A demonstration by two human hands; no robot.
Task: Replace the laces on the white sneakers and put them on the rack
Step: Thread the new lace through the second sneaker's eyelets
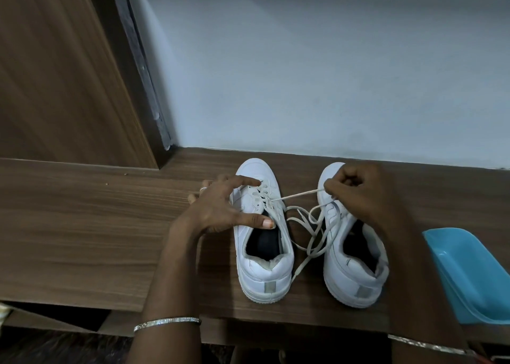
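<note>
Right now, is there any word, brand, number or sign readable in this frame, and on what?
No text can be read.
Left sneaker, grey heel patch: blank, no lettering.
Right sneaker, grey heel patch: blank too.
Bangle on the left wrist: fine marks, too small to read.
Blue tray: no label in view.
Lace pinched by the right hand: plain.

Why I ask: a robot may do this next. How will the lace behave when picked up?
The lace is probably floppy: its slack lies in loose loops between the left sneaker and right sneaker, straight only where the right hand holds it taut. It looks thin, so likely very light. The crossed loops may tangle when lifted.
</note>
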